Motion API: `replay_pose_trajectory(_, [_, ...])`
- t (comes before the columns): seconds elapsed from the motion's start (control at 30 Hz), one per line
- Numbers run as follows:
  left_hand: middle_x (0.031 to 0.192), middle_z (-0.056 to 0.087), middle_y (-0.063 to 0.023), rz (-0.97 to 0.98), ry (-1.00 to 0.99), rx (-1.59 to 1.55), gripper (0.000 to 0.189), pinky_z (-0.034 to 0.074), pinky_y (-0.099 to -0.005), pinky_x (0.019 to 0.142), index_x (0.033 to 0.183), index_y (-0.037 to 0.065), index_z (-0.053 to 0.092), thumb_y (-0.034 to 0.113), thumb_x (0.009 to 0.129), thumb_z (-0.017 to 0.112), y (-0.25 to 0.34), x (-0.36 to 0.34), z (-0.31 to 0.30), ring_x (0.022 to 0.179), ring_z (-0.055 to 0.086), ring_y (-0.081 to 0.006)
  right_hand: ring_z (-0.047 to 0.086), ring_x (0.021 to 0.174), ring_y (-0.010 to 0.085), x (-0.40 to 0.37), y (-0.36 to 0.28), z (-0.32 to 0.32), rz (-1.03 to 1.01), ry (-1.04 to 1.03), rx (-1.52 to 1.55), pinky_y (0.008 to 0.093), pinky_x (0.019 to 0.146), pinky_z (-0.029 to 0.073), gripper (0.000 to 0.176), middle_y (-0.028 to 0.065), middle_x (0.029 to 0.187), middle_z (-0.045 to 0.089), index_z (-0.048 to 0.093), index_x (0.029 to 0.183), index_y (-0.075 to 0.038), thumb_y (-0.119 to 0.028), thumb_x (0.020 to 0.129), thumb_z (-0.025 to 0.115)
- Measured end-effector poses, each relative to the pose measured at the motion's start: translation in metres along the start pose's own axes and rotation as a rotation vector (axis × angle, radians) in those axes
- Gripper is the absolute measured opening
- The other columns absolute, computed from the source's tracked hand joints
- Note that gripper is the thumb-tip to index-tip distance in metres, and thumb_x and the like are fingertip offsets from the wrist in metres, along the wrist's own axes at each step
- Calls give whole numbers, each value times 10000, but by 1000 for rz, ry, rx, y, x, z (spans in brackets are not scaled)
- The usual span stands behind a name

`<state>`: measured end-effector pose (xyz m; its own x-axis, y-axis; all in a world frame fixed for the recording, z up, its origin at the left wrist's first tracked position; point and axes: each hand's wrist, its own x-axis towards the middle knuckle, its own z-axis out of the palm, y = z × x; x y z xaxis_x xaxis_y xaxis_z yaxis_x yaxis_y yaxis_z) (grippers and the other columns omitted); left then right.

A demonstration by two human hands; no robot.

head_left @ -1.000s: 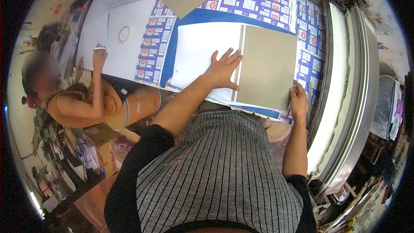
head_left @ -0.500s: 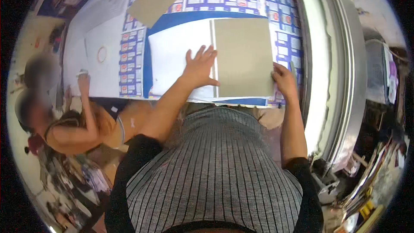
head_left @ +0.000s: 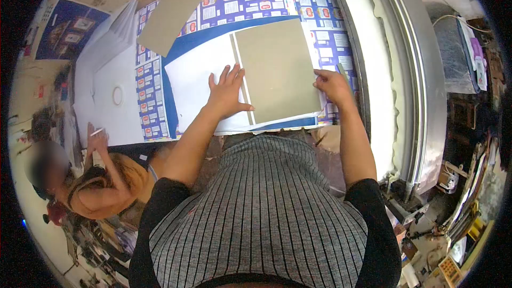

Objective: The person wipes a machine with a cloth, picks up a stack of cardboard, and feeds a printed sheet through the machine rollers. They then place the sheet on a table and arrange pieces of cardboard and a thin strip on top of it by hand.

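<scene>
Co-worker's hands (head_left: 97, 141) now sit closer together. Grey board (head_left: 277, 69) lies on white sheet (head_left: 194, 69); left hand (head_left: 225, 93) beside it, fingers spread; right hand (head_left: 334, 86) at right edge, fingers curled, grip unclear. Press evenly against slip.

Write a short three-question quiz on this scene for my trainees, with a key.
1. True or false: the left hand has its fingers spread.
2. Which edge of the board between the hands is the right hand nearest?
A. Left
B. Right
C. Top
3. Fill in the colour: the ring lies on a ____ surface.

Key: 1. True. 2. B. 3. White.
</scene>
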<state>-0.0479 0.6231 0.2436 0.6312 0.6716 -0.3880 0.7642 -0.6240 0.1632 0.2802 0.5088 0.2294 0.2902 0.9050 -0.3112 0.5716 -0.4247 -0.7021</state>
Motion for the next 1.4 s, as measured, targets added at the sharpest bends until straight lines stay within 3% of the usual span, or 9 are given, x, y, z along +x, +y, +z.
replay_pose_trajectory(0.23, [1657, 177, -148, 6, -4, -53, 1219, 87, -702, 1157, 1565, 75, 271, 609, 629, 840, -1, -3, -3, 1532, 135, -353, 707, 872, 285, 4, 2, 0, 79, -33, -52, 365, 795, 540, 497, 160, 973, 734, 691, 1230, -57, -149, 750, 779])
replay_pose_trajectory(0.37, [1661, 165, -136, 27, 14, -81, 1202, 90, -721, 1147, 1567, 92, 270, 597, 638, 840, -8, -4, 4, 1533, 121, -355, 677, 783, 220, 5, 9, 6, 20, -8, -1, 342, 753, 527, 468, 133, 899, 723, 686, 1241, -47, -116, 784, 761])
replay_pose_trajectory(0.8, [1668, 147, -112, 48, 35, -91, 1246, 93, -719, 1149, 1569, 102, 276, 666, 604, 828, -15, -3, 11, 1537, 105, -339, 663, 758, 192, 10, 19, 10, 71, -26, 0, 327, 732, 526, 466, 120, 868, 712, 675, 1270, -64, -119, 815, 754])
replay_pose_trajectory(1.0, [1663, 164, -119, 44, 46, -78, 1229, 103, -730, 1138, 1563, 99, 291, 677, 613, 814, -16, -3, 10, 1533, 117, -346, 611, 704, 129, 4, 7, 7, 69, -27, 7, 291, 672, 499, 487, 88, 839, 689, 669, 1277, -42, -92, 802, 763])
replay_pose_trajectory(1.23, [1658, 182, -117, 56, 66, -90, 1224, 125, -740, 1128, 1548, 101, 319, 671, 591, 826, -17, -3, 11, 1526, 141, -351, 627, 740, 130, 9, 14, 7, 173, -63, 91, 281, 694, 511, 515, 73, 831, 688, 665, 1283, -39, -84, 783, 776])
replay_pose_trajectory(1.4, [1647, 211, -122, 49, 49, -79, 1192, 146, -735, 1122, 1546, 97, 328, 657, 616, 820, -15, -4, 8, 1527, 147, -347, 671, 771, 186, 8, 5, 6, 101, -56, -28, 315, 731, 535, 486, 96, 856, 711, 671, 1261, -37, -80, 786, 768])
